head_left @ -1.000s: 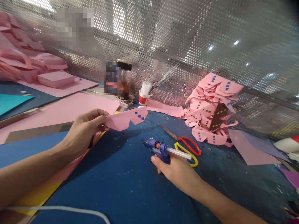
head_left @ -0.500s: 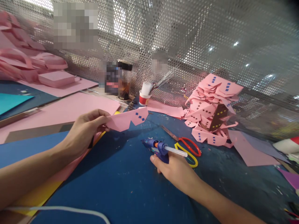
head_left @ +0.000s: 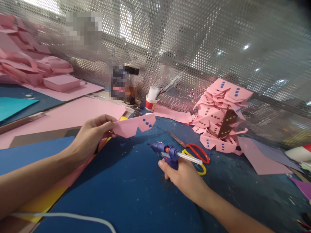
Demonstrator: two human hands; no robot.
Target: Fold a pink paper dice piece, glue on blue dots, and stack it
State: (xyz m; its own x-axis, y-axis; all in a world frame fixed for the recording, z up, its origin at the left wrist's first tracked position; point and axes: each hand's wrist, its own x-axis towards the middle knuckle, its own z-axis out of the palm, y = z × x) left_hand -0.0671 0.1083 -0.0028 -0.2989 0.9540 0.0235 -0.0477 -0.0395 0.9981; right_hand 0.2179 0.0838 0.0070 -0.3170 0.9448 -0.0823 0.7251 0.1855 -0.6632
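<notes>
Between the thumb and fingers of my left hand (head_left: 93,134) is a pink paper cutout (head_left: 127,127), pinched at its left end. It has a V-shaped notch in its lower edge and small blue squares at its right end. My right hand (head_left: 188,178) is wrapped round the grip of a blue hot glue gun (head_left: 167,152), with a clear glue stick (head_left: 189,157) jutting from its back. The gun's nozzle points left, below the cutout and apart from it. Scissors (head_left: 194,150) with red and yellow handles lie just behind my right hand.
A pile of pink cutouts (head_left: 216,113) stands at the right back, near loose sheets (head_left: 263,158). A paper cup (head_left: 151,103) and a dark-lidded jar (head_left: 131,85) stand by the perforated metal screen (head_left: 194,38). Pink paper shapes (head_left: 62,82) fill the left back. A white cord (head_left: 73,215) crosses the front.
The glue gun in my right hand has shifted slightly right in view. My left hand still holds the pink cutout, with little movement. The whole view has shifted a little.
</notes>
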